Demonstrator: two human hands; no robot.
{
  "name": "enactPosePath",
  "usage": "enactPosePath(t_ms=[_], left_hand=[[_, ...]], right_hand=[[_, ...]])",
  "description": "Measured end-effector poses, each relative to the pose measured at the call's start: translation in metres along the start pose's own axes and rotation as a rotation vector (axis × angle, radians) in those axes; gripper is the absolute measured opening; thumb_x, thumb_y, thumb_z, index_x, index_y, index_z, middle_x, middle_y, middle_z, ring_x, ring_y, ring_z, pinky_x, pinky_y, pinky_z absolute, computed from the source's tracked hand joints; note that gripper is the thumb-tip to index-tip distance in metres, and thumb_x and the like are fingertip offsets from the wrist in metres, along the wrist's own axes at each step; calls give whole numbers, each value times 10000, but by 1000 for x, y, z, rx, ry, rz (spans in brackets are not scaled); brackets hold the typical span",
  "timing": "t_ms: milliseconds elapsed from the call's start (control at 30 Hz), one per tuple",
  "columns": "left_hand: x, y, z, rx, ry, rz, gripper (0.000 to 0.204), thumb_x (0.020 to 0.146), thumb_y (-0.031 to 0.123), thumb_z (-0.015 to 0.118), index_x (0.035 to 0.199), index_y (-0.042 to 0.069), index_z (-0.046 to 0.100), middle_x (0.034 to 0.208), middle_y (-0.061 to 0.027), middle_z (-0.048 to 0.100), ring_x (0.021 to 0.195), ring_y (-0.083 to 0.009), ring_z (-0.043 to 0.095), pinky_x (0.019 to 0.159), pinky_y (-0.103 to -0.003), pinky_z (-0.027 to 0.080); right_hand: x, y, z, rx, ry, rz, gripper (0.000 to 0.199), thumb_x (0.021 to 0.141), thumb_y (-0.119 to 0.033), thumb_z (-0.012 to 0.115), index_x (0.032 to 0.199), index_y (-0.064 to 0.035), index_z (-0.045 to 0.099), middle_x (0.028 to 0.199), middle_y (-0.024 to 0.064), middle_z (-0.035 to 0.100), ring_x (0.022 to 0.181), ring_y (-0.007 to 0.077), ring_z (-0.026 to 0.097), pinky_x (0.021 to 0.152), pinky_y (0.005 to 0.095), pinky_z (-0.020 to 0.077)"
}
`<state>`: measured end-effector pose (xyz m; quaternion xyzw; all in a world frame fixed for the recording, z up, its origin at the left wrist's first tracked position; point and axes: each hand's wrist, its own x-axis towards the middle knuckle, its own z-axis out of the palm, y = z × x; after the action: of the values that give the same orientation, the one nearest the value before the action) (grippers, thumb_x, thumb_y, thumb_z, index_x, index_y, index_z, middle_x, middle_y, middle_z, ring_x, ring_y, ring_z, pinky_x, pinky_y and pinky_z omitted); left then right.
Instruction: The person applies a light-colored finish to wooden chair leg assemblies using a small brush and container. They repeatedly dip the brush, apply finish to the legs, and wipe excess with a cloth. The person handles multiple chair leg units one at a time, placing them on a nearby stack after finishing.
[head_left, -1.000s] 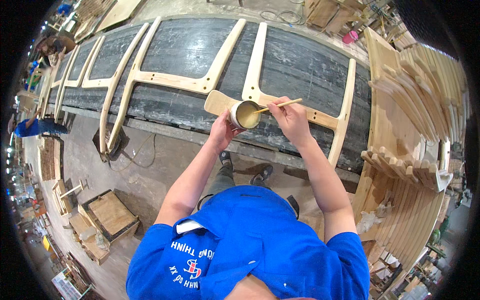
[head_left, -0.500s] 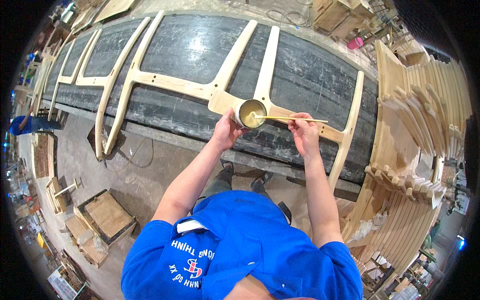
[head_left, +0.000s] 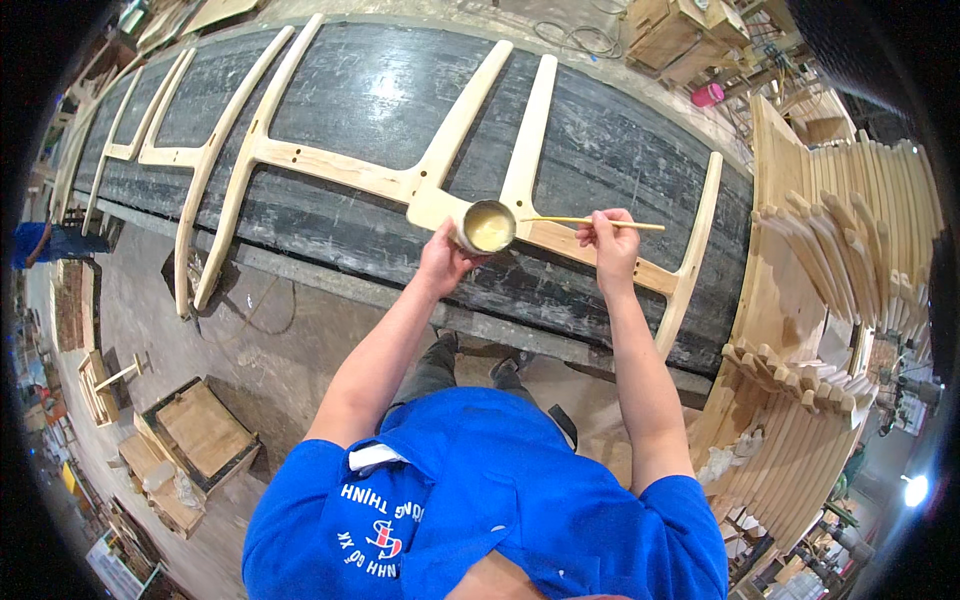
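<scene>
At the bench edge: the person stands over a long dark workbench (head_left: 620, 150) that curves across the upper half of the view, both forearms reaching up from the lower edge.
Left hand (head_left: 442, 262): fingers wrapped around a small round cup (head_left: 487, 227), held just above the bench near the centre of the view; the grip is closed on the cup's side.
Cup: open top facing up, filled with a pale yellowish liquid; it sits at about 9 o'clock from the right hand, near it.
Right hand (head_left: 610, 243): fingers pinched narrow on a thin wooden stick (head_left: 590, 221), which lies nearly level.
Stick: one end reaches to the cup's rim at 9 o'clock from the hand, the other end juts out past the hand toward 3 o'clock; whether the tip touches the liquid cannot be told.
Wooden frame (head_left: 440, 185): pale, unfinished rails and crosspieces lying flat on the bench, directly under both hands; one rail runs off toward 10 o'clock, another upright toward 12 o'clock.
More frames (head_left: 190, 150): similar pale pieces lie on the bench at 10 o'clock, well apart from the hands.
Stacked wooden parts (head_left: 830, 260): many curved pale pieces leaning in rows at 3 o'clock, beside the bench end.
Wooden crate (head_left: 200, 430): on the floor at 8 o'clock.
Clothing: blue shirt (head_left: 500, 500) at 6 o'clock, dark shoes just below the bench edge.
</scene>
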<state>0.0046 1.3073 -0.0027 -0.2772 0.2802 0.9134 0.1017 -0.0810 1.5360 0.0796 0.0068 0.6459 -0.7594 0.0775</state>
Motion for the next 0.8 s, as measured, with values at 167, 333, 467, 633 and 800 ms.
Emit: enactPosePath(t_ms=[167, 333, 467, 633, 800], left_hand=[[-28, 13, -43, -67, 8, 41, 510, 976, 406, 212, 1324, 61, 352, 1294, -129, 471, 1165, -294, 487, 931, -487, 438], [-52, 19, -68, -135, 91, 119, 485, 975, 401, 223, 1320, 95, 375, 1297, -111, 481, 1151, -288, 504, 908, -488, 456], [-66, 20, -73, -102, 129, 146, 505, 978, 402, 204, 1320, 62, 356, 1271, -132, 489, 1109, -284, 533, 873, -453, 493], [-72, 18, -69, -134, 107, 151, 509, 976, 410, 213, 1315, 63, 364, 1269, -129, 494, 1103, -282, 538, 864, -447, 501], [-71, 16, -73, -132, 81, 163, 509, 974, 418, 224, 1316, 69, 365, 1266, -123, 499, 1103, -279, 540, 866, -448, 500]], right_hand=[[11, 2, 20, -577, -151, -271, 215, 891, -202, 569, 787, -22, 511, 617, 57, 585, 554, 125, 589, 509, 261, 457], [22, 10, 33, -704, -204, -318, 240, 867, -192, 597, 734, -14, 506, 557, 109, 522, 496, 164, 529, 482, 323, 400], [26, 18, 40, -792, -278, -359, 211, 857, -173, 601, 748, -17, 508, 581, 133, 537, 522, 229, 555, 498, 333, 419], [28, 28, 42, -815, -343, -404, 192, 848, -161, 604, 761, -18, 511, 610, 143, 554, 559, 273, 579, 522, 341, 443], [39, 8, 40, -826, -295, -366, 200, 852, -179, 603, 769, -17, 520, 602, 135, 549, 541, 252, 569, 511, 333, 434]])
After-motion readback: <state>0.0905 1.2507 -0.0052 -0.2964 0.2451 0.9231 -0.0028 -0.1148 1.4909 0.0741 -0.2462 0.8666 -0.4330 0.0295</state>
